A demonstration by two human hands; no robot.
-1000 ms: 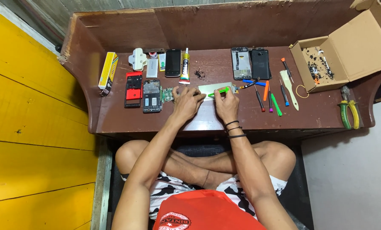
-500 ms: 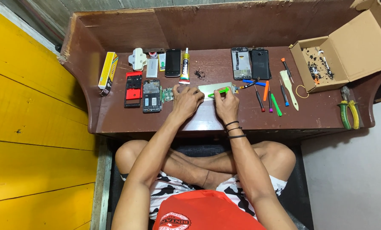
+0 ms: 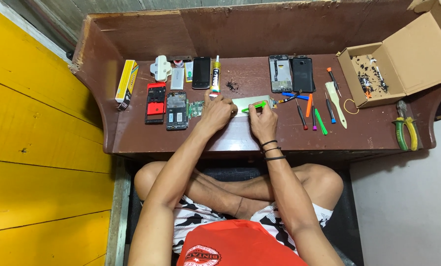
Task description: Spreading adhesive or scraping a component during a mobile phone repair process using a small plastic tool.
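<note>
Showing dark brown wood on the desk (image 3: 146,138), smooth and faintly sheeny, with a few pale scuffs. Looking like glossy plastic: the green tool (image 3: 254,105) pinched in the right hand (image 3: 263,121). Lying pale and matt under both hands, the flat phone panel (image 3: 247,104) pressed by the left hand (image 3: 216,112); material too small to tell. Gleaming black and glassy, the phone (image 3: 201,72) by the glue tube (image 3: 215,74). Appearing as raw matt cardboard, the open box (image 3: 407,54). Showing rubbery green and yellow grips on dull metal, the pliers (image 3: 406,129). Looking like painted yellow planks, slightly rough, the wall (image 3: 28,123).
</note>
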